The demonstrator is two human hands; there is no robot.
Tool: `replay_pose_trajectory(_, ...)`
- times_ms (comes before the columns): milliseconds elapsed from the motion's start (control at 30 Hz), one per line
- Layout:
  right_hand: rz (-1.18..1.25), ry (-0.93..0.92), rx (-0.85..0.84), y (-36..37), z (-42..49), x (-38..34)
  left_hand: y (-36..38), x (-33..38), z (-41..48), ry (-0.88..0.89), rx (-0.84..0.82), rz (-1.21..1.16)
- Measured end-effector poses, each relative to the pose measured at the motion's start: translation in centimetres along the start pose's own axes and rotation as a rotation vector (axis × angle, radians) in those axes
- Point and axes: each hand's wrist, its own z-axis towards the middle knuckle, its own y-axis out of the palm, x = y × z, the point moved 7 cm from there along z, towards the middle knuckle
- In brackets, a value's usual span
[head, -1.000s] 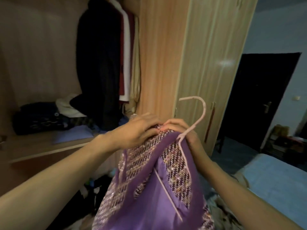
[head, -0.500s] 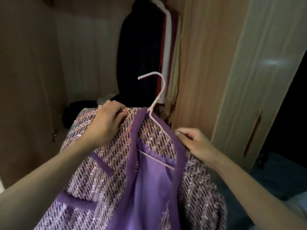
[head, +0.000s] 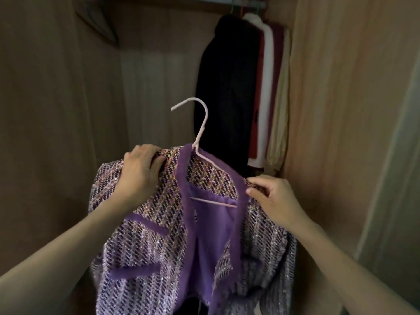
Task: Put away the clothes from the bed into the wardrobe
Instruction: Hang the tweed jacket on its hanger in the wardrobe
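Purple tweed jacket point(head: 145, 253) w/ violet trim, held on a pale pink wire hanger point(head: 200, 133) before the open wooden wardrobe point(head: 336, 110).

L hand point(head: 141, 176) gripped the jacket's shoulder, fingers point(head: 159, 162) closed on the fabric; R hand point(head: 272, 198) pinched the opposite shoulder by the collar. Hanger hook stood free, below the rail point(head: 247, 4). Behind: hanging black coat point(head: 227, 92), white and cream garments point(head: 272, 87).
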Motion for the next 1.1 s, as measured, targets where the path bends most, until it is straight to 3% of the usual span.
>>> replay_pose_trajectory(267,0.05,-0.164,0.056,3.7,5.7,0.7,2.3,-0.9,1.8,0.135,-0.03,0.039)
replay_pose_trajectory(633,-0.092,-0.231,0.033,9.0,15.3,-4.7,4.2,-6.3,4.1,0.109,0.091,-0.023)
replay_pose_trajectory(933,-0.261,-0.159,0.25,11.7,20.4,-5.5,4.6,-11.7,9.2,0.189,0.094,-0.255)
replay_pose_trajectory(1100,-0.302,-0.122,0.369,11.2,22.2,-4.5,6.8,-12.3,12.2,0.27,0.121,-0.247)
